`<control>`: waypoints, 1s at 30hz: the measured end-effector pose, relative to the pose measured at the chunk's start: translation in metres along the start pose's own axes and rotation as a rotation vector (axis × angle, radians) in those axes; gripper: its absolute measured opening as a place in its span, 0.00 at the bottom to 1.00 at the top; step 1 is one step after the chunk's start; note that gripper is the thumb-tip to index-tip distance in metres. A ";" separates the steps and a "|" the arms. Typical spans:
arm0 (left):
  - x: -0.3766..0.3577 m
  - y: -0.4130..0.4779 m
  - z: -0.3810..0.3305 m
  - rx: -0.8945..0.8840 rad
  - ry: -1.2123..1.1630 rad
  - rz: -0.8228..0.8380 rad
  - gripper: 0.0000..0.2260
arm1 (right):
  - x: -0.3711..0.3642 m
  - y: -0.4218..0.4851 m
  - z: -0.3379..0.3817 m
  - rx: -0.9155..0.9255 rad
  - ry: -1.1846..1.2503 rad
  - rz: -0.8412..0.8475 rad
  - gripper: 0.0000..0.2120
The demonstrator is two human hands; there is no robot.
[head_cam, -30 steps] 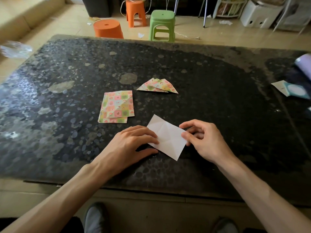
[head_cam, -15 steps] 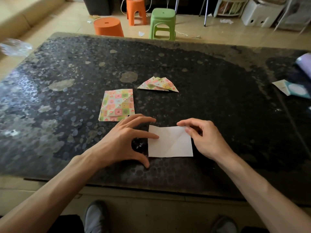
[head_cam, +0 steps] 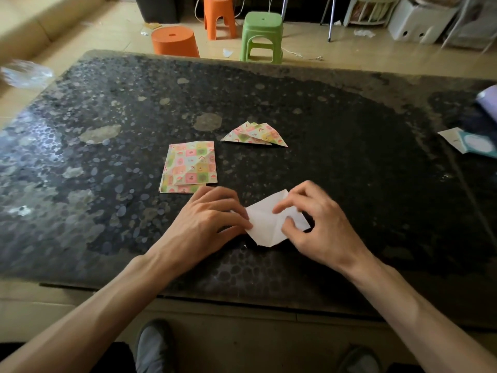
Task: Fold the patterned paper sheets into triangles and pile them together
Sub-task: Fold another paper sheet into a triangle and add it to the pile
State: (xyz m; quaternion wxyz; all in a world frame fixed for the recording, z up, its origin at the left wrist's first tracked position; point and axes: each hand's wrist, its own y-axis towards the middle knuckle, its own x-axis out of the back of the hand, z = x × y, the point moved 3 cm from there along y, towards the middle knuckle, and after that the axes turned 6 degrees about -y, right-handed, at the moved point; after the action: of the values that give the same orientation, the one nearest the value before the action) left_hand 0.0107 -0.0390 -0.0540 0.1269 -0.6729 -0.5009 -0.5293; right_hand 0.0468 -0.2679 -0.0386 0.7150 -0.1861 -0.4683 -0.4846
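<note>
- White sheet (head_cam: 265, 227): between your hands, long axis left-right.
- Left hand (head_cam: 204, 222): bent fingers hold its left corner.
- Right hand (head_cam: 314, 224): pinches right flap; triangle pile (head_cam: 255, 134) beyond.

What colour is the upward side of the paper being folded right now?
The paper shows plain white with creases, clearest in the head view.

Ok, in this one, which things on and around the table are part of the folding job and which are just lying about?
Job: white-side-up sheet between left hand and right hand; stack of patterned sheets; pile of folded triangles.
Lying about: green stool; round orange stool; tall orange stool; teal packet; clear plastic.
</note>
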 end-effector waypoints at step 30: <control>-0.005 -0.003 0.014 0.420 -0.154 -0.064 0.11 | -0.027 0.003 -0.005 -0.147 0.088 0.005 0.13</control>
State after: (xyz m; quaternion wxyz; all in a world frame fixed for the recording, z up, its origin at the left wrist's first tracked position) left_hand 0.0167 -0.0308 -0.0651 0.2088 -0.6538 -0.6296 -0.3641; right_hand 0.0496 -0.2560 -0.0637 0.7204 -0.2177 -0.3994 -0.5235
